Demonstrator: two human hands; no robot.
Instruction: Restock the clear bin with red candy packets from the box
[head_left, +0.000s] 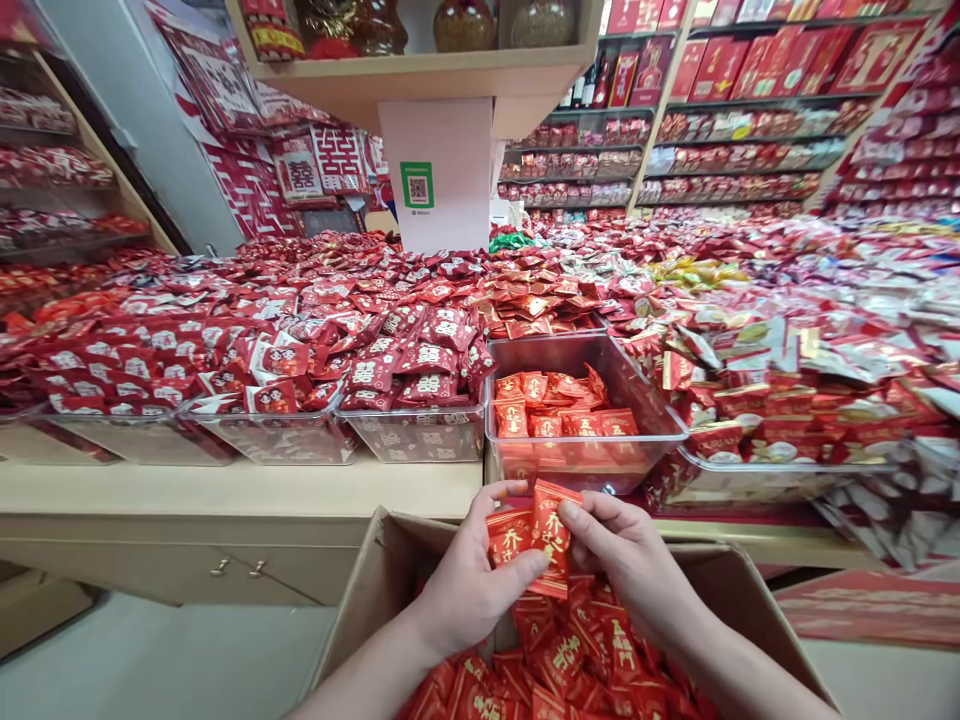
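Observation:
My left hand [480, 575] is closed on a red candy packet [506, 537] with gold characters. Overlapping it on the right is a second red candy packet [553, 525], pinched by my right hand [611, 535]; my left thumb also presses on its lower part. Both hands are over an open cardboard box [364, 575] heaped with loose red packets [577, 650] of the same look. Just beyond my fingers stands a clear plastic bin [585, 350], partly filled with upright rows of red packets [551, 420].
More clear bins [277, 435] piled with wrapped sweets line the counter [247, 490] to the left and right. A white post [435, 130] with a QR code rises behind them under an overhanging shelf [420, 68]. Stocked shelves [765, 100] cover the back wall.

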